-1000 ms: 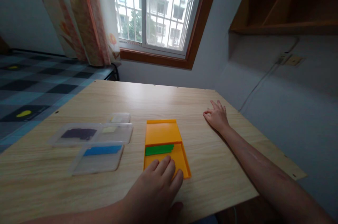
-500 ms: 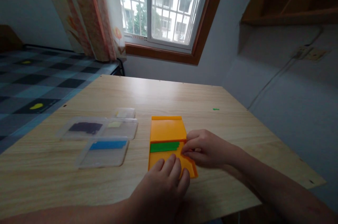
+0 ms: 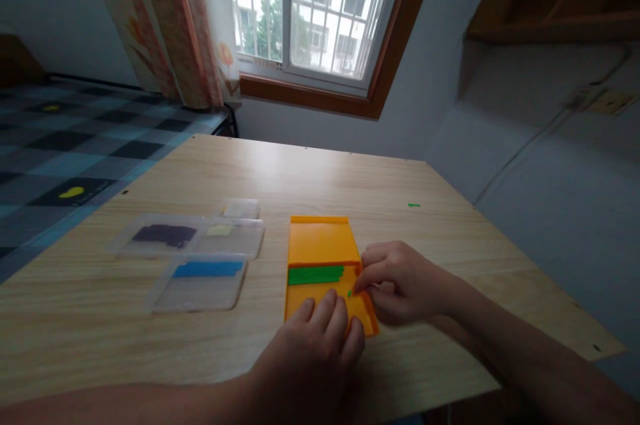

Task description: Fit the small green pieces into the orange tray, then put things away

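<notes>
From the head camera, the left hand (image 3: 310, 351) is lying palm down at the near end of a shallow orange plastic tray (image 3: 323, 241). Its fingers are spreading flat over the tray's near rim, so its grip is loose and is closing on nothing. The right hand (image 3: 405, 281) is coming in from the right over the tray's right wall. Its grip is narrowing to a pinch of thumb and forefinger on a tiny green piece (image 3: 349, 293), just above the tray's floor near the right wall.

The tray is rectangular and smooth, and it is sitting in the middle of the tabletop (image 3: 320, 171), a pale wood-grain board. A flat green strip (image 3: 315, 274) is lying across the tray, just far of the pinched piece. A green speck (image 3: 413, 205) is resting on the bare wood, well apart to the far right.

To the left, four clear plastic boxes are lying close together:
- one is showing a dark purple patch (image 3: 163, 235)
- one is showing a pale yellow chip (image 3: 219, 230)
- a smaller one (image 3: 241, 209) is sitting farther off
- the nearest is showing a blue strip (image 3: 207, 269)

Beyond the tabletop a barred window (image 3: 310, 11) is letting in daylight beside a patterned curtain (image 3: 170, 18). A bed (image 3: 60, 151) with a checked cover is lying at far left.
</notes>
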